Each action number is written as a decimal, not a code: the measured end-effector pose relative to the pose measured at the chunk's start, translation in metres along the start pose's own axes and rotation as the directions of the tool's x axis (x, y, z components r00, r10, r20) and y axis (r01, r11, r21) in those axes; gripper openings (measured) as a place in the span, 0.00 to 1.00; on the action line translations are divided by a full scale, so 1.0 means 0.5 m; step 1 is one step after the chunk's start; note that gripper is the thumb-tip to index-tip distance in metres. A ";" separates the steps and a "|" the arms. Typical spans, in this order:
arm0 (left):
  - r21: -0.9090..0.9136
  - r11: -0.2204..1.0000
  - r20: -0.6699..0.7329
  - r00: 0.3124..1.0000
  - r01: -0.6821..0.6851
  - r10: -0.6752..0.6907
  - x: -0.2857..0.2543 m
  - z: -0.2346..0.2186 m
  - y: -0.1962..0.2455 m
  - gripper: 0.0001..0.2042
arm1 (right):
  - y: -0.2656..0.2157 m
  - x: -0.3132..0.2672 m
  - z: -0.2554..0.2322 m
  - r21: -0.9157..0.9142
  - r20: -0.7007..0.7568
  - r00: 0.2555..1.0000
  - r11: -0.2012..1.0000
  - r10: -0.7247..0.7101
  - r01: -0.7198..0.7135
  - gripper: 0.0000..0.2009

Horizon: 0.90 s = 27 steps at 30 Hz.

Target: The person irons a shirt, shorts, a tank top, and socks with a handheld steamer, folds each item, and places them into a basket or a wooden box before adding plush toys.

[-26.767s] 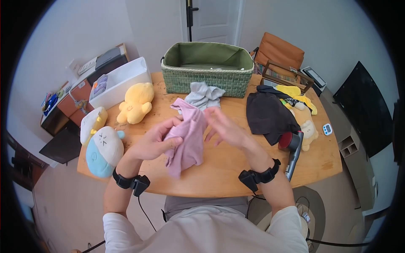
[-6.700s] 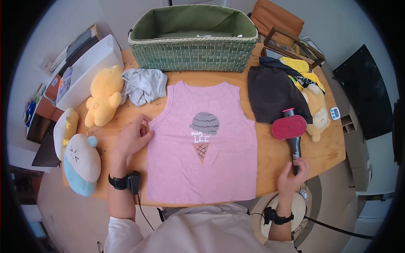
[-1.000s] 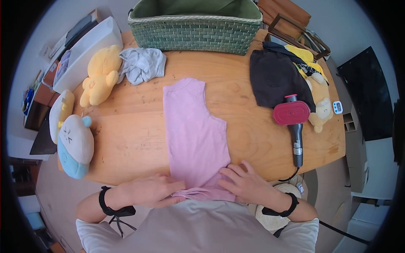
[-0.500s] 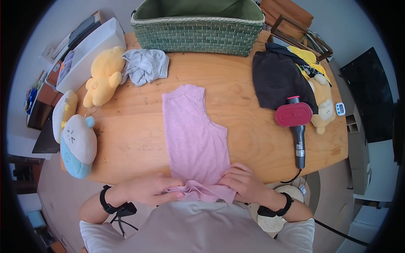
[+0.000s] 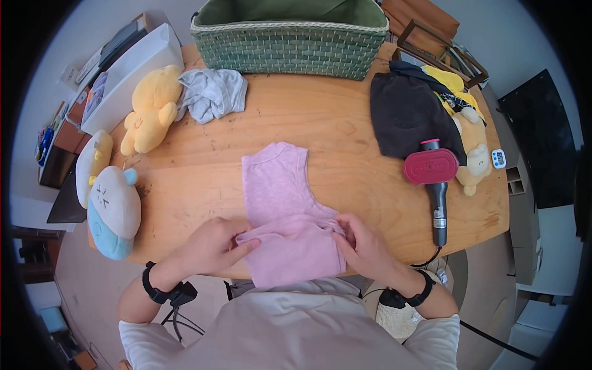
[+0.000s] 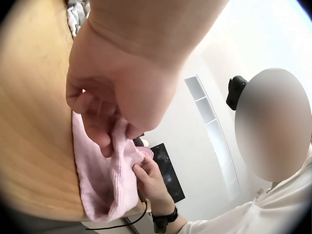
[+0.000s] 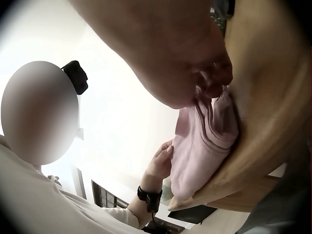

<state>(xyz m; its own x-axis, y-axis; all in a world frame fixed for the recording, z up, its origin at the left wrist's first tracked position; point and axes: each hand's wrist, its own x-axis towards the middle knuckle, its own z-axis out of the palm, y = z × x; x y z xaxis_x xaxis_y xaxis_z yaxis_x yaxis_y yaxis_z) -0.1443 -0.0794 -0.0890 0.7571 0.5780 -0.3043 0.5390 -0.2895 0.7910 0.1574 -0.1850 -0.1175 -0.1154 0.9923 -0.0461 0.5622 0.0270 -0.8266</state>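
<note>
A pink sleeveless shirt [image 5: 277,191], folded lengthwise, lies at the table's front edge with its lower part turned up toward the neck end. My left hand [image 5: 216,246] pinches the left side of the turned-up hem between thumb and fingers; the left wrist view shows this hand [image 6: 126,83] curled on the pink cloth [image 6: 100,170]. At the hem's right side my right hand [image 5: 364,246] pinches the cloth, thumb in front. The right wrist view has the right hand [image 7: 195,68] gripping layered pink fabric [image 7: 195,161], which sags between both hands.
A green woven basket [image 5: 287,52] stands at the back. Left are a white bin [image 5: 139,74], grey cloth [image 5: 216,95] and plush toys [image 5: 151,111]. Dark clothing [image 5: 410,117], a red-headed handheld steamer [image 5: 431,168], a plush bear [image 5: 473,151] and a small timer [image 5: 498,158] lie right.
Both hands have moved away from the body over the table, carrying the hem upward over the shirt. The shirt's neck end has slid toward the body, and the lower part now lies doubled.
</note>
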 end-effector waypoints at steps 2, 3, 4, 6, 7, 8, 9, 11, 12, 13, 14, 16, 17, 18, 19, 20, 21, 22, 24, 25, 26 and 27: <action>0.121 0.992 -0.080 0.996 0.044 -0.035 0.008 0.008 -0.002 0.08 | 0.004 0.006 0.005 -0.028 -0.075 0.997 1.000 -0.005 0.003 0.13; 0.233 0.972 -0.231 0.971 -0.011 0.066 0.012 0.017 -0.007 0.09 | 0.010 0.008 0.008 -0.148 -0.137 0.985 0.985 -0.105 0.084 0.15; 0.349 0.936 -0.363 0.914 -0.045 0.180 0.014 0.023 -0.010 0.11 | 0.014 0.010 0.009 -0.271 -0.185 0.960 0.950 -0.210 0.155 0.16; 0.482 0.870 -0.257 0.931 -0.108 0.258 0.000 0.023 -0.003 0.14 | 0.007 -0.003 -0.001 -0.406 -0.046 0.938 0.864 -0.343 0.297 0.20; 0.597 0.782 -0.138 0.937 -0.180 0.321 -0.009 0.026 0.001 0.16 | -0.001 -0.009 -0.008 -0.510 0.110 0.888 0.742 -0.446 0.436 0.25; 0.594 0.784 -0.135 0.938 -0.181 0.319 -0.015 0.035 0.007 0.16 | -0.015 -0.011 -0.013 -0.508 0.111 0.890 0.744 -0.443 0.434 0.25; 0.585 0.751 0.009 0.929 -0.305 0.371 -0.020 0.047 0.017 0.18 | -0.034 -0.010 -0.018 -0.491 0.248 0.883 0.733 -0.399 0.470 0.27; 0.558 0.714 0.148 0.898 -0.422 0.415 -0.026 0.071 0.026 0.19 | -0.046 -0.011 -0.022 -0.467 0.383 0.854 0.724 -0.351 0.507 0.29; 0.612 0.667 0.161 0.892 -0.425 0.421 -0.028 0.083 0.027 0.19 | -0.045 -0.017 -0.025 -0.556 0.439 0.857 0.668 -0.269 0.494 0.31; 0.663 0.615 0.173 0.887 -0.426 0.427 -0.028 0.091 0.025 0.19 | -0.044 -0.021 -0.027 -0.637 0.484 0.857 0.599 -0.179 0.485 0.32; 0.664 0.616 0.169 0.888 -0.423 0.427 -0.029 0.094 0.021 0.19 | -0.041 -0.021 -0.027 -0.637 0.486 0.855 0.597 -0.181 0.488 0.32; 0.687 0.600 0.154 0.889 -0.411 0.432 -0.030 0.099 0.014 0.18 | -0.031 -0.023 -0.025 -0.587 0.462 0.860 0.653 -0.215 0.479 0.29; 0.687 0.599 0.154 0.888 -0.411 0.433 -0.031 0.101 0.009 0.18 | -0.025 -0.025 -0.024 -0.588 0.462 0.861 0.652 -0.214 0.478 0.29; 0.683 0.610 0.130 0.889 -0.402 0.440 -0.032 0.102 0.004 0.17 | -0.019 -0.028 -0.024 -0.584 0.459 0.864 0.662 -0.208 0.470 0.25; 0.678 0.622 0.105 0.889 -0.392 0.446 -0.032 0.104 0.001 0.16 | -0.014 -0.031 -0.025 -0.580 0.455 0.867 0.672 -0.202 0.461 0.22; 0.678 0.621 0.105 0.889 -0.393 0.446 -0.031 0.104 0.000 0.16 | -0.010 -0.034 -0.025 -0.580 0.454 0.867 0.671 -0.203 0.461 0.22; 0.621 0.685 0.042 0.889 -0.381 0.457 -0.029 0.103 0.000 0.15 | -0.007 -0.037 -0.025 -0.568 0.438 0.870 0.680 -0.227 0.464 0.19; 0.557 0.743 -0.022 0.888 -0.371 0.460 -0.028 0.102 0.000 0.13 | -0.005 -0.040 -0.026 -0.556 0.421 0.871 0.688 -0.252 0.467 0.15; 0.406 0.843 0.024 0.926 -0.353 0.376 -0.034 0.082 0.014 0.11 | -0.024 -0.042 -0.044 -0.512 0.414 0.874 0.728 -0.255 0.455 0.13; 0.245 0.919 0.086 0.951 -0.309 0.297 -0.038 0.072 0.021 0.09 | -0.031 -0.042 -0.053 -0.467 0.406 0.877 0.766 -0.257 0.441 0.11; 0.246 0.919 0.086 0.951 -0.309 0.297 -0.041 0.066 0.025 0.09 | -0.032 -0.044 -0.060 -0.468 0.406 0.877 0.766 -0.257 0.441 0.11; 0.034 0.971 0.160 0.960 -0.238 0.230 -0.044 0.061 0.028 0.08 | -0.030 -0.046 -0.067 -0.307 0.426 0.863 0.854 -0.271 0.419 0.11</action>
<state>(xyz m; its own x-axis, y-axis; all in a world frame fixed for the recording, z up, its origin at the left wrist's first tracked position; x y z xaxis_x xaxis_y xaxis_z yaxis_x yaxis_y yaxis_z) -0.1419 -0.1194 -0.0874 0.9098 0.3662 -0.1953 0.3555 -0.4447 0.8221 0.1790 -0.2041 -0.0852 -0.6005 0.7978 -0.0545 0.6832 0.4764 -0.5534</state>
